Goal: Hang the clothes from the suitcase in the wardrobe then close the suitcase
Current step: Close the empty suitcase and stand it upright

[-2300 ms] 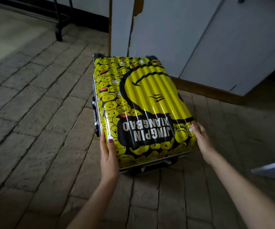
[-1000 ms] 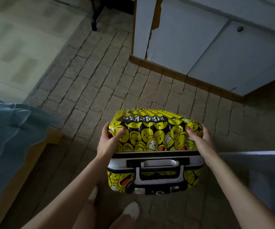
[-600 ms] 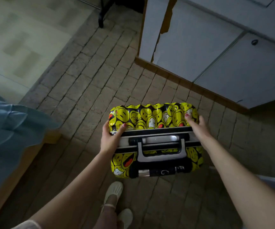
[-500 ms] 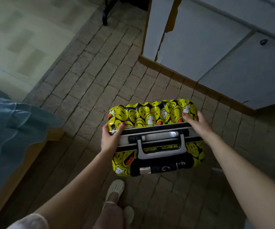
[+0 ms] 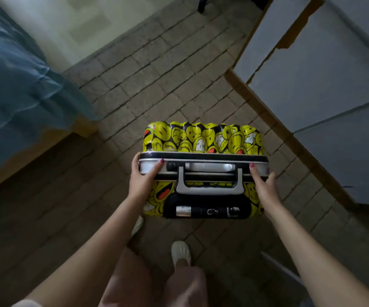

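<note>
left hand (image 5: 142, 181) and right hand (image 5: 264, 187) grip the closed suitcase (image 5: 203, 169), upright, handle end facing up.

Yellow smiley-print suitcase (image 5: 203, 140), closed, upright, on brick floor

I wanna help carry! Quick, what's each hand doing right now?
Left hand: grips the top left corner of the yellow suitcase, thumb on its silver frame.
Right hand: holds the top right corner of the suitcase, thumb on the frame.
</note>
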